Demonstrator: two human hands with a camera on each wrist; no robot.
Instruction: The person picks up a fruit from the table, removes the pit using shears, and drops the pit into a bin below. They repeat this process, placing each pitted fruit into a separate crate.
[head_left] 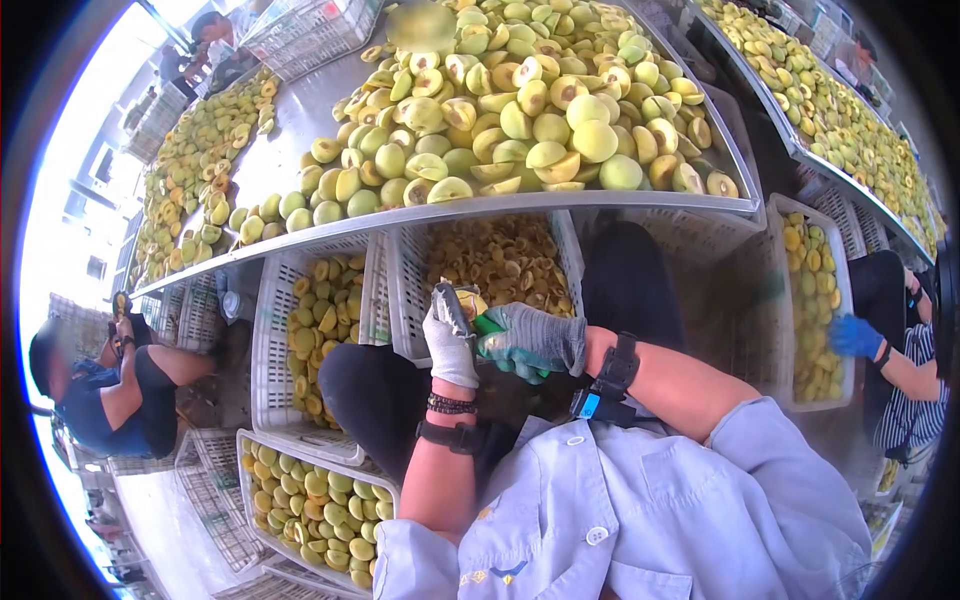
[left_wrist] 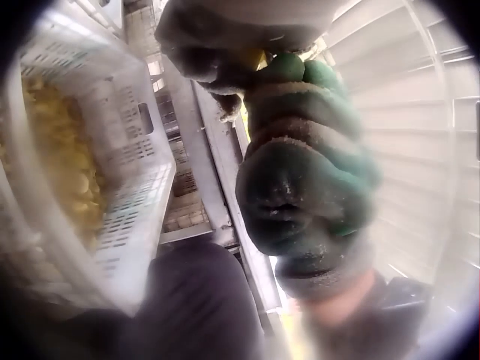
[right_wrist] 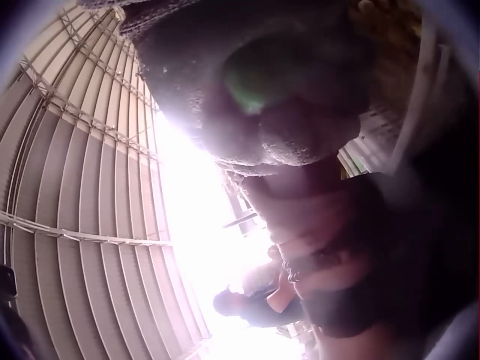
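Note:
In the head view, my left hand (head_left: 450, 345), in a white glove with a dark coated front, holds a piece of yellow fruit (head_left: 470, 302) between thumb and fingers. My right hand (head_left: 535, 338), in a grey glove with green coating, is right beside it, fingers curled round a bright green handle (head_left: 487, 325). The tool's working end is hidden at the fruit. From the left wrist, the right glove (left_wrist: 300, 165) shows as a fist close under the dark left glove (left_wrist: 225, 45). The right wrist view is dark, with the gloves blurred.
Halved green-yellow fruits (head_left: 520, 110) heap on a metal table (head_left: 450, 212) ahead. Below its edge stand a crate of brown scraps (head_left: 500, 260) and a crate of fruit halves (head_left: 325, 320). Another full crate (head_left: 320, 510) is at lower left. People sit at both sides.

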